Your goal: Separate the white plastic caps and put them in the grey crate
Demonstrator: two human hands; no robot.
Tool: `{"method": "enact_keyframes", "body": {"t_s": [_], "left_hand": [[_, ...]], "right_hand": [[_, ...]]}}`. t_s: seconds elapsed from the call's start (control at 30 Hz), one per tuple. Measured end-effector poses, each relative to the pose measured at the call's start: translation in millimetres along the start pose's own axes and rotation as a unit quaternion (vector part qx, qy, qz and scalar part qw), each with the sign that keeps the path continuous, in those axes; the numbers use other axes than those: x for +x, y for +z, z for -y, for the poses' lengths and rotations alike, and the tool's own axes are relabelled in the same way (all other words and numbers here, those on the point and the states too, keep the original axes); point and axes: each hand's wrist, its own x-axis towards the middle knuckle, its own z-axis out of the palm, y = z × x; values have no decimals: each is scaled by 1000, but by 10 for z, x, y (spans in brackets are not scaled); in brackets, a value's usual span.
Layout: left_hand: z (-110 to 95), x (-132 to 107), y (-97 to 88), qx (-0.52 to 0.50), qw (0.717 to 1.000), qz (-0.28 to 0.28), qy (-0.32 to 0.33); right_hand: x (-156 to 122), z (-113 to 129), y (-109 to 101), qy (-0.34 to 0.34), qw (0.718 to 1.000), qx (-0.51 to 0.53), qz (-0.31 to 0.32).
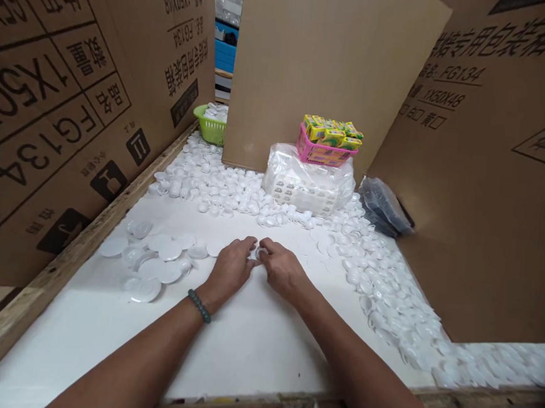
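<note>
Near the middle of the white tabletop, my left hand (234, 265) and my right hand (280, 267) meet, fingers closed around one small white round plastic piece (260, 253). Its exact kind is partly hidden by my fingertips. A beaded bracelet (199, 306) circles my left wrist. Loose white round discs (158, 269) and shallow cup-like pieces lie to the left of my left hand. Beyond my right hand a few thin white strands (318, 251) rest on the table.
Many small white plastic pieces (383, 288) cover the right side and back. A plastic-wrapped pack (307, 185) carries a pink basket (326, 155) of yellow boxes. A green basket (211, 130) stands back left. Cardboard sheets (321, 63) wall the table, and a wooden rail (105, 222) edges its left.
</note>
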Motion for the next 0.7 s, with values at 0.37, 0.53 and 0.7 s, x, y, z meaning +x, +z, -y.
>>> {"method": "enact_keyframes", "body": {"t_s": [0.37, 0.53, 0.7], "left_hand": [[-50, 45, -45, -310, 938, 46, -151], [-5, 61, -44, -354, 908, 52, -220], [71, 115, -21, -340, 897, 64, -275]], "right_hand": [[-54, -193, -168, 167, 921, 351, -17], [-74, -142, -213, 45, 974, 219, 25], [13, -54, -256, 43, 988, 135, 57]]}}
